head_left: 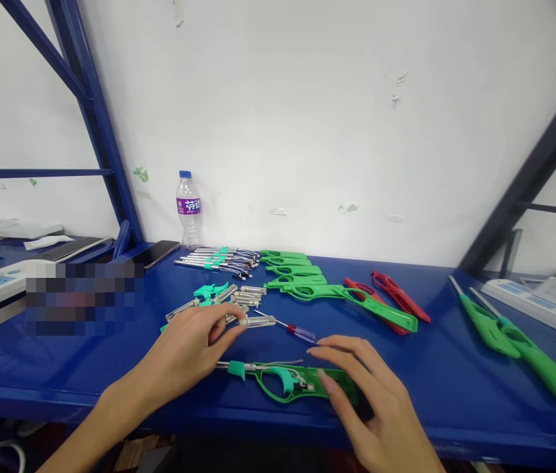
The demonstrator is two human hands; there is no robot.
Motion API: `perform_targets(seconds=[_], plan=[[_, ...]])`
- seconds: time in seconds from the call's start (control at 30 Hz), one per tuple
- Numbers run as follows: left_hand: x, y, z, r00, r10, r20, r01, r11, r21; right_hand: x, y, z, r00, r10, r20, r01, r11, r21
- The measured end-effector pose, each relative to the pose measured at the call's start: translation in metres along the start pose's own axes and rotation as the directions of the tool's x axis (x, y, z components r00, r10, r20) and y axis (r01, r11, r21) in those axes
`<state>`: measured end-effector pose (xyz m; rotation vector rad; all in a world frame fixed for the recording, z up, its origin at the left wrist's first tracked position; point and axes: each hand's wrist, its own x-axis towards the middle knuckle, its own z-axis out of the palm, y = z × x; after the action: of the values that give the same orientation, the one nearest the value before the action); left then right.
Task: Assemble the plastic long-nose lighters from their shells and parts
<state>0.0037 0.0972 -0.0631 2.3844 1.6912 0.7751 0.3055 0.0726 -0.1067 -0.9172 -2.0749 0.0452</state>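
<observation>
My left hand [192,338] pinches a clear plastic lighter fuel tank [259,321] between thumb and forefinger, just above the table. Below it lies an opened green lighter shell half [302,397], holding a teal trigger [285,379], thin wires and a metal rod with a teal piece [237,370]. My right hand [371,384] is open, its fingers apart around the shell's handle end; whether they touch it I cannot tell. More clear tanks [253,290] and loose teal triggers [210,291] lie behind my left hand. A screwdriver with a clear purple handle [302,333] rests between my hands.
At the back lie metal lighter rods [216,259], green shell halves [302,279] and red shells [400,295]. A plastic bottle [189,210] and a phone [159,253] are back left. Two green lighters [528,355] lie right, by a power strip [543,305].
</observation>
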Motion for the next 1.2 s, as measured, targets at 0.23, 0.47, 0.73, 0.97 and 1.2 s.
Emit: perform_targets(seconds=[0.23, 0.47, 0.73, 0.97, 1.2], plan=[[-0.026, 0.044, 0.027, 0.972, 0.232, -0.029, -0.233, 0.952, -0.197, 0.003, -0.001, -0.005, 0.994, -0.101, 0.041, 0.101, 0.995, 0.000], [-0.024, 0.048, 0.041, 0.946, 0.323, -0.013, -0.320, 0.934, -0.161, 0.004, 0.004, -0.001, 0.984, -0.177, 0.015, 0.177, 0.984, 0.035], [0.006, -0.010, 0.012, 0.991, 0.102, -0.083, -0.087, 0.983, 0.159, -0.002, 0.007, 0.003, 0.984, -0.037, -0.175, 0.045, 0.998, 0.040], [0.004, -0.009, 0.017, 0.993, 0.099, -0.061, -0.086, 0.978, 0.192, -0.005, 0.007, 0.003, 0.986, -0.022, -0.168, 0.031, 0.998, 0.050], [0.002, -0.007, 0.016, 0.989, 0.150, -0.007, -0.146, 0.973, 0.177, -0.006, 0.006, 0.003, 0.986, -0.020, -0.164, 0.028, 0.999, 0.047]])
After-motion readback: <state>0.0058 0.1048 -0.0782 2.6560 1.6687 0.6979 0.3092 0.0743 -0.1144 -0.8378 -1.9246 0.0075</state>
